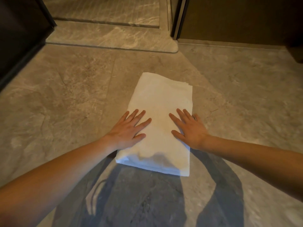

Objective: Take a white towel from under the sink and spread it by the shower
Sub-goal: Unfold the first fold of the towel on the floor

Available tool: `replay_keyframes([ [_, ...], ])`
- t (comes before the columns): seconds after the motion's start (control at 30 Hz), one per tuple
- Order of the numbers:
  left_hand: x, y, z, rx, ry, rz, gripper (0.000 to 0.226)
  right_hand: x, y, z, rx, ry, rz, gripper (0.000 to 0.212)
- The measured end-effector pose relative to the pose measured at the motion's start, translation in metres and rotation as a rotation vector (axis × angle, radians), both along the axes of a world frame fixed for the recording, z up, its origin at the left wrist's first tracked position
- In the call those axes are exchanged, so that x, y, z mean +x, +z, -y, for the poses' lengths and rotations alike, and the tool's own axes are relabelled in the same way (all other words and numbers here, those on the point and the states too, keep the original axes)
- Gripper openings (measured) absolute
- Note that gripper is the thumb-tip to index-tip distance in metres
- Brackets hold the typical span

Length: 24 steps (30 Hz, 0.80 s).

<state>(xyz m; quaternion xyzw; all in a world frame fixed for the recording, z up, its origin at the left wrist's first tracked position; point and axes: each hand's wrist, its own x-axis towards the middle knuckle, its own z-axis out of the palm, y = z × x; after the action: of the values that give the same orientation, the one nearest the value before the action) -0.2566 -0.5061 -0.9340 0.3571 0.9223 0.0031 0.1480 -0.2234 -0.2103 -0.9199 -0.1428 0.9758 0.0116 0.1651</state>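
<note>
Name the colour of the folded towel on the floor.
Plain white towel, no pattern; shows in the head view.

Plain white towel; floor beige-grey marble veining; dark brown door frame; grey shadow across floor.

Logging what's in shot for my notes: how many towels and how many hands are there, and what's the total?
Towels: 1, the white towel, folded
Hands: 2, the left hand and the right hand, both flat on the towel
Total: 3
</note>
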Motion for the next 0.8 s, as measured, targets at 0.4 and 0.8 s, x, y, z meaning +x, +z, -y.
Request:
replay_keyframes([
  [0.4, -0.004, 0.015, -0.06, 0.018, -0.178, -0.043, 0.067, 0.039, 0.015, -0.015, -0.311, -0.655, 0.063, 0.05],
  [0.8, -0.001, 0.002, -0.059, 0.062, -0.127, 0.045, 0.068, 0.04, 0.019, -0.016, -0.587, -0.942, 0.062, 0.025],
])
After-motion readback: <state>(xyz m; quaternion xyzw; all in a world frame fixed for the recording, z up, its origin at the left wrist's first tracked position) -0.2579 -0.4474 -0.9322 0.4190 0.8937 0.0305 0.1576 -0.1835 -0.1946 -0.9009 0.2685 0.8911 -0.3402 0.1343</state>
